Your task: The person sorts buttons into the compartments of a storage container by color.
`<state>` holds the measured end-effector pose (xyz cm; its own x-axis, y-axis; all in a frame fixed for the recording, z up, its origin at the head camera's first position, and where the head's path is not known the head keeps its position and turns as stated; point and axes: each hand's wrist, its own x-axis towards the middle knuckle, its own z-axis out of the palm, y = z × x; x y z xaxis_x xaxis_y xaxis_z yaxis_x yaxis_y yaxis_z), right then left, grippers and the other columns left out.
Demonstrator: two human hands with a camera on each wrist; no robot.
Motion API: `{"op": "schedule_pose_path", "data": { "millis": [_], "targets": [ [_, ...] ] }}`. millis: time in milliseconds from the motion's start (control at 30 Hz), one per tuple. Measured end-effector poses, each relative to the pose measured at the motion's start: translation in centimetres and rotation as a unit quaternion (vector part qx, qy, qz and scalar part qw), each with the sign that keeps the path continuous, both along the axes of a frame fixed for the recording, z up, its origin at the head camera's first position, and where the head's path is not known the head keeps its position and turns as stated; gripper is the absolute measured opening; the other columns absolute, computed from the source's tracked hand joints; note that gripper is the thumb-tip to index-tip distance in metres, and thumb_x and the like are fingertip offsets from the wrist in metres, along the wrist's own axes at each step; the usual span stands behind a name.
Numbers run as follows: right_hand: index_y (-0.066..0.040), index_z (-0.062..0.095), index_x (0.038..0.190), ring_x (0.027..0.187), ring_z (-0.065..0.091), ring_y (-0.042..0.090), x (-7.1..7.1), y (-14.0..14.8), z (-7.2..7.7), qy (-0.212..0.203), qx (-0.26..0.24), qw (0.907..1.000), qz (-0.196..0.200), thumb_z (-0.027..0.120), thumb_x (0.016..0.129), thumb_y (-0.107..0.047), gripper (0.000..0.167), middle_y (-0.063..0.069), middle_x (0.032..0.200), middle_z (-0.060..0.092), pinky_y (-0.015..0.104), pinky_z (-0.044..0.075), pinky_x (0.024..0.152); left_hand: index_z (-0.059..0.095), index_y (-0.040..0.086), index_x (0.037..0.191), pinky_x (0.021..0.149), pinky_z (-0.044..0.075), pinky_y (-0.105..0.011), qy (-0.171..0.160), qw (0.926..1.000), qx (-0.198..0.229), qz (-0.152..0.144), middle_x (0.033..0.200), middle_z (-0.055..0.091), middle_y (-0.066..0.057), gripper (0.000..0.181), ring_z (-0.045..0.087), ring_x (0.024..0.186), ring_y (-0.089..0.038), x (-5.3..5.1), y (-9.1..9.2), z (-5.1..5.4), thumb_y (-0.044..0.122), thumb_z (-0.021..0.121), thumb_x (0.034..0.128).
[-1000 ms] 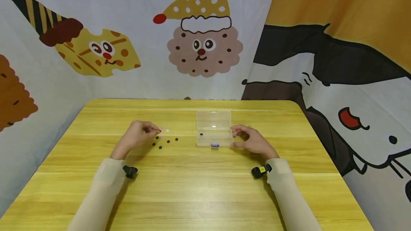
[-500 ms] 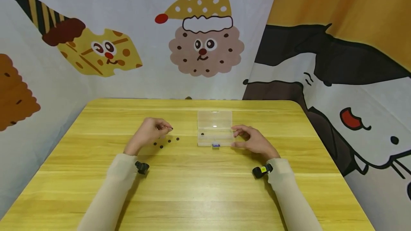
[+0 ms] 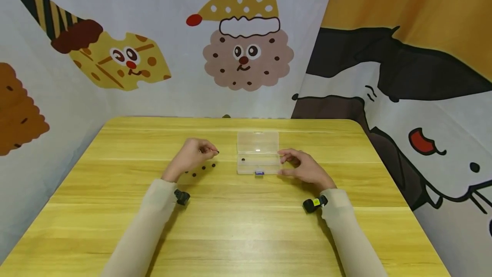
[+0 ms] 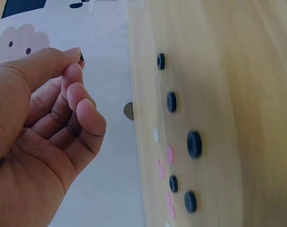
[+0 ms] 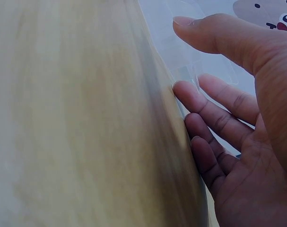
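Note:
My left hand [image 3: 193,156] is above the table, left of a clear plastic box [image 3: 258,142]. Between thumb and forefinger it pinches a small black button [image 4: 82,57], of which only an edge shows. The box stands with its lid raised at the back, and one black button [image 3: 243,159] lies inside at the left. My right hand [image 3: 304,168] holds the box's right end, thumb at the front corner and fingers farther back. Several loose black buttons [image 4: 194,144] lie on the table below the left hand, beside pink pieces [image 4: 169,155] and a white piece [image 4: 156,135].
A wooden table [image 3: 238,234] spans the space before me, and a cartoon-printed curtain [image 3: 153,101] hangs behind it. A blue latch [image 3: 259,173] sits on the box's front. Each wrist wears a small black camera [image 3: 182,197].
My left hand has lifted away from the loose buttons and moved right toward the box, with the black button pinched. The right hand stays at the box's right end.

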<state>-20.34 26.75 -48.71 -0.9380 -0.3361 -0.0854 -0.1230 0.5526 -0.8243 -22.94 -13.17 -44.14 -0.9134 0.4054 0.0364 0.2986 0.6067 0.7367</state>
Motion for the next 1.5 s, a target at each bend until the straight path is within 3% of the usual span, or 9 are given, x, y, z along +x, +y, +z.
{"op": "schedule_pose_path", "data": {
  "millis": [333, 700, 1000, 1167, 1433, 1500],
  "targets": [
    [-0.026, 0.058, 0.141, 0.11, 0.063, 0.02, -0.1, 0.0, 0.0, -0.005, 0.001, 1.0, -0.004, 0.087, 0.083, -0.036, 0.066, 0.0, 0.119, 0.067, 0.042, 0.047, 0.101, 0.079, 0.012, 0.104, 0.063, 0.047, -0.028, 0.003, 0.9999, 0.006, -0.008, 0.09, 0.072, -0.003, 0.013, 0.058, 0.076, -0.017, -0.5, 1.7, -0.1, 0.02, 0.069, 0.0995],
    [-0.028, 0.059, 0.141, 0.111, 0.062, 0.02, 0.1, -0.1, 0.1, -0.005, 0.0, 0.9999, -0.009, 0.087, 0.083, -0.038, 0.065, -0.001, 0.12, 0.067, 0.045, 0.047, 0.102, 0.079, 0.007, 0.106, 0.062, 0.047, -0.029, -0.014, 0.9996, 0.017, -0.018, 0.091, 0.071, -0.003, 0.018, 0.057, 0.074, -0.018, -0.7, 3.7, -0.4, 0.02, 0.069, 0.1002],
    [-0.024, 0.059, 0.142, 0.113, 0.062, 0.021, 0.0, -0.2, 0.1, -0.003, 0.004, 0.9999, -0.013, 0.087, 0.084, -0.033, 0.065, 0.002, 0.121, 0.067, 0.041, 0.048, 0.102, 0.08, 0.007, 0.103, 0.065, 0.047, -0.029, -0.004, 0.9992, 0.021, -0.035, 0.088, 0.071, -0.003, 0.016, 0.056, 0.073, -0.016, -1.1, 5.6, -0.1, 0.02, 0.07, 0.0991],
    [-0.021, 0.058, 0.143, 0.114, 0.063, 0.024, 0.0, -0.2, 0.2, -0.004, -0.006, 1.0, -0.006, 0.087, 0.084, -0.032, 0.066, 0.006, 0.122, 0.067, 0.046, 0.047, 0.104, 0.079, 0.007, 0.104, 0.066, 0.046, -0.03, -0.012, 0.9989, 0.023, -0.04, 0.089, 0.071, -0.003, 0.017, 0.056, 0.074, -0.016, -1.3, 6.4, -0.2, 0.02, 0.07, 0.0997],
    [-0.005, 0.055, 0.145, 0.118, 0.061, 0.038, 1.5, -1.5, 3.5, -0.025, -0.02, 0.9995, 0.001, 0.082, 0.088, -0.014, 0.064, 0.021, 0.126, 0.064, 0.055, 0.044, 0.106, 0.079, 0.006, 0.101, 0.068, 0.048, -0.028, -0.005, 0.9986, 0.017, -0.049, 0.088, 0.072, -0.003, 0.014, 0.058, 0.075, -0.014, -1.6, 7.4, -0.2, 0.016, 0.071, 0.0983],
    [-0.005, 0.055, 0.145, 0.117, 0.06, 0.038, 1.5, -1.5, 3.5, -0.026, -0.021, 0.9994, 0.001, 0.082, 0.088, -0.014, 0.064, 0.021, 0.126, 0.064, 0.055, 0.044, 0.106, 0.079, 0.007, 0.101, 0.069, 0.049, -0.028, -0.004, 0.9986, 0.016, -0.049, 0.088, 0.072, -0.003, 0.013, 0.058, 0.075, -0.014, -1.7, 7.5, -0.3, 0.017, 0.071, 0.0982]
  ]
}}
